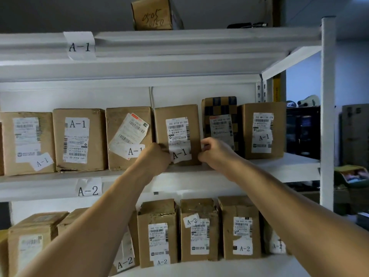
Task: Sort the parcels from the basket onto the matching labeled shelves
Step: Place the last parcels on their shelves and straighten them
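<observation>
We face a white metal shelf rack [179,172] in a dim room with a grey wall above it and dark furniture off to the right past the rack's upright post. A paper tag marked A-1 [79,46] hangs on the upper beam, and a paper tag marked A-2 [88,189] on the beam below it. Taking the A-1 tag as our landmark, the shelf beneath it carries six parcels in a row: five plain brown cardboard boxes and one brown-and-blue checkered box [219,108]. Under the A-2 tag we count at least six more brown cardboard boxes, some partly hidden by our arms. Above the A-1 tag stands one brown cardboard box with handwritten numbers [151,15]. Both arms reach up to the brown cardboard parcel with the A-1 sticker [176,116], fourth in that row and standing upright on the shelf. Our left hand [154,156] and right hand [216,152] have fingers curled against its lower edges, gripping it from either side.
</observation>
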